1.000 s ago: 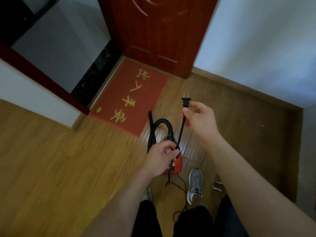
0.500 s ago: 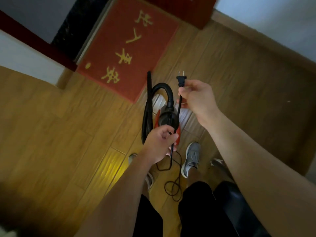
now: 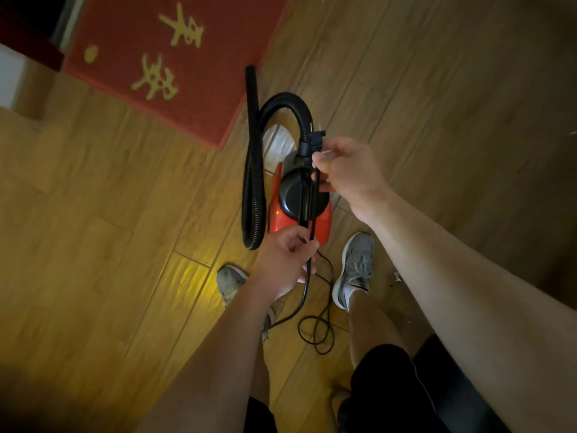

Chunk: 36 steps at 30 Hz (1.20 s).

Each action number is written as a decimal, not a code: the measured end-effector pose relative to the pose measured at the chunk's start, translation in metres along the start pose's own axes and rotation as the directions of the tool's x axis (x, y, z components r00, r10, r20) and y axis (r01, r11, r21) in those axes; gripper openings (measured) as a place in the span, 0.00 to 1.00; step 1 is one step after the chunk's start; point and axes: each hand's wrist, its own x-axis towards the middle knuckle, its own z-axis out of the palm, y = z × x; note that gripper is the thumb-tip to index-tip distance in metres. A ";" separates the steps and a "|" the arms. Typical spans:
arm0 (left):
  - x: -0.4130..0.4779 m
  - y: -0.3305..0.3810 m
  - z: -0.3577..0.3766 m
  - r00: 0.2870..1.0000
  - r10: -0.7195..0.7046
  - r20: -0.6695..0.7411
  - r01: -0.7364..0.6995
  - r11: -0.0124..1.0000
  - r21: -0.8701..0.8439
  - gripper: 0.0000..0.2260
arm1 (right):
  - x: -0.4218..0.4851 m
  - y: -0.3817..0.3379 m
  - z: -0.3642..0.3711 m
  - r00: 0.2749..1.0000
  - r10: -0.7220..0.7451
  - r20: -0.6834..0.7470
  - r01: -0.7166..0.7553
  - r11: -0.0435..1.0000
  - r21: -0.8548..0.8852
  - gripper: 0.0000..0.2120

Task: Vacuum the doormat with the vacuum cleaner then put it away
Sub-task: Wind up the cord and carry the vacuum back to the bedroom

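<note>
Shoes (image 3: 356, 267), grey, on wood floor (image 3: 93, 214); slack cord (image 3: 315, 326) looped between them. Left hand (image 3: 285, 264): closed on the cord, just below the vacuum (image 3: 299, 207). Vacuum: red body, black top, held above the floor; black hose (image 3: 254, 170) curling at its left. Right hand (image 3: 348, 171): pinching the cord under the plug (image 3: 317, 140). Doormat (image 3: 175, 57): red, yellow characters, beyond, on the floor.
</note>
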 end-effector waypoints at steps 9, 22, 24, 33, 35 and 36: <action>0.061 -0.072 0.010 0.996 -0.074 -0.039 0.072 0.996 -0.048 0.03 | 0.064 0.084 0.011 0.999 0.038 0.032 -0.036 0.998 -0.044 0.06; 0.126 -0.127 0.018 0.991 -0.107 -0.081 0.100 0.991 -0.093 0.04 | 0.126 0.149 0.024 0.999 -0.036 -0.015 0.034 0.989 -0.142 0.04; 0.130 -0.136 0.018 0.992 -0.098 -0.083 0.092 0.994 -0.064 0.03 | 0.130 0.158 0.027 0.999 -0.045 -0.006 0.044 0.989 -0.144 0.04; 0.147 -0.156 0.025 0.987 -0.112 -0.111 0.106 0.992 -0.063 0.07 | 0.142 0.186 0.032 0.995 -0.089 -0.035 0.084 0.991 -0.106 0.10; 0.149 -0.160 0.026 0.985 -0.124 -0.119 0.116 0.991 -0.071 0.07 | 0.143 0.190 0.031 0.995 -0.096 -0.036 0.092 0.990 -0.104 0.10; 0.150 -0.161 0.027 0.984 -0.127 -0.121 0.118 0.990 -0.073 0.07 | 0.144 0.192 0.031 0.994 -0.103 -0.038 0.099 0.990 -0.102 0.10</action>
